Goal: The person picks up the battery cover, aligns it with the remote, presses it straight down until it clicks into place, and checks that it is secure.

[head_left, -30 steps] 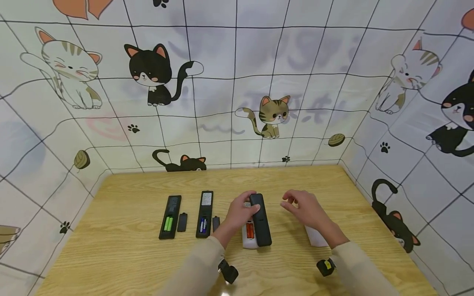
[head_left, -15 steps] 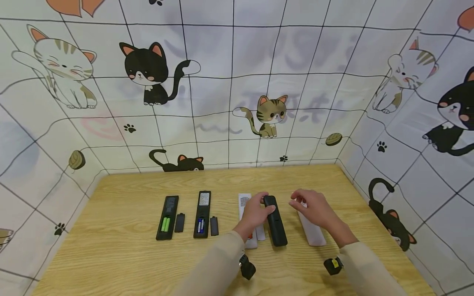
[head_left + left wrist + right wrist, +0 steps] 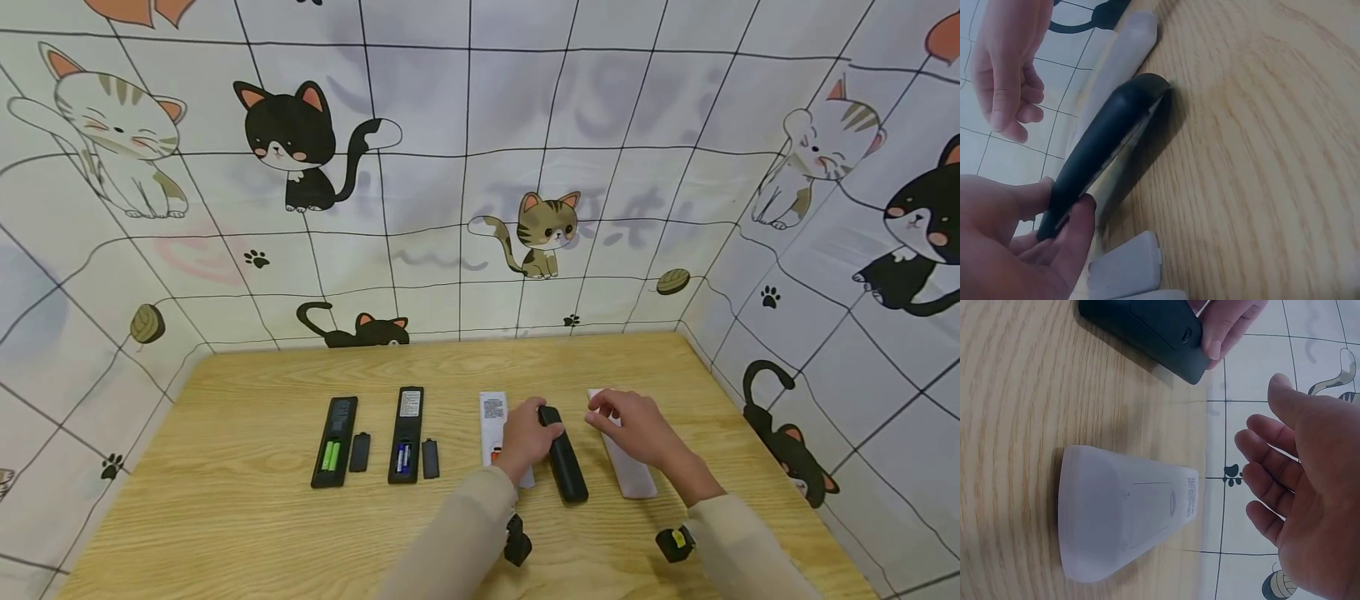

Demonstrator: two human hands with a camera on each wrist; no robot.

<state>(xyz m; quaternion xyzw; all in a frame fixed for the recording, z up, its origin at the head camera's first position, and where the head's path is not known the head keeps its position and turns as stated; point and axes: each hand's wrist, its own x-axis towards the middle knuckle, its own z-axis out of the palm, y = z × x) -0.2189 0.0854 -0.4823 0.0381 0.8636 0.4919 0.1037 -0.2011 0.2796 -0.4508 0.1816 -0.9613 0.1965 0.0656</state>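
Observation:
My left hand (image 3: 527, 435) pinches the far end of a black remote control (image 3: 567, 467) between thumb and fingers. In the left wrist view the remote is tilted, its gripped end raised and its other end down at the table. Its back, with the battery cover on, faces up in the right wrist view. My right hand (image 3: 636, 429) hovers over a white remote control (image 3: 1116, 512), fingers loosely curled and holding nothing. This white remote lies face down, battery cover on. Left of my left hand is another white remote (image 3: 492, 417), partly hidden, with a loose white cover (image 3: 1125, 265) beside it.
Two black remotes, one with green batteries (image 3: 334, 442) and one with blue batteries (image 3: 407, 433), lie at the left with their compartments uncovered. Beside each is a small dark cover (image 3: 360, 452). A cat-patterned cloth wall (image 3: 420, 250) borders the wooden table (image 3: 247, 500).
My left hand has carried the black remote rightward, off the white remote with red batteries, and toward the other white one. My right hand has shifted slightly right and stays unoccupied.

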